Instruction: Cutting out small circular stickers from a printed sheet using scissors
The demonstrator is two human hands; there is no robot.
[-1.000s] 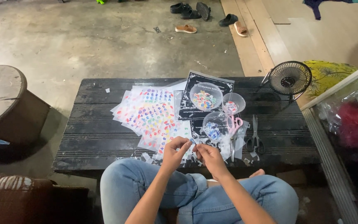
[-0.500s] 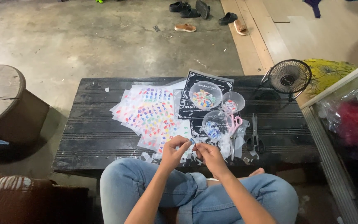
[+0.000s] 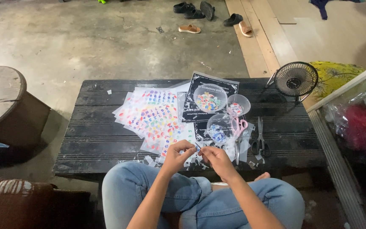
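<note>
My left hand (image 3: 177,155) and my right hand (image 3: 215,160) meet over the near edge of a low black slatted table (image 3: 94,140), above my crossed legs in blue jeans. Between their pinched fingertips is a tiny piece (image 3: 197,148), too small to identify. Just beyond lie overlapping sheets of small colourful stickers (image 3: 155,118). Three clear bowls hold small coloured pieces: a large bowl (image 3: 209,98), a small bowl (image 3: 238,104) and a near bowl (image 3: 219,127). Pink-handled scissors (image 3: 238,132) and black scissors (image 3: 260,140) lie to the right.
A small black fan (image 3: 295,79) stands at the table's far right corner. A black printed sheet (image 3: 200,91) lies under the bowls. A round wooden table (image 3: 1,99) is to the left. Sandals (image 3: 190,29) lie on the concrete floor. Plastic-wrapped goods (image 3: 356,123) fill the right.
</note>
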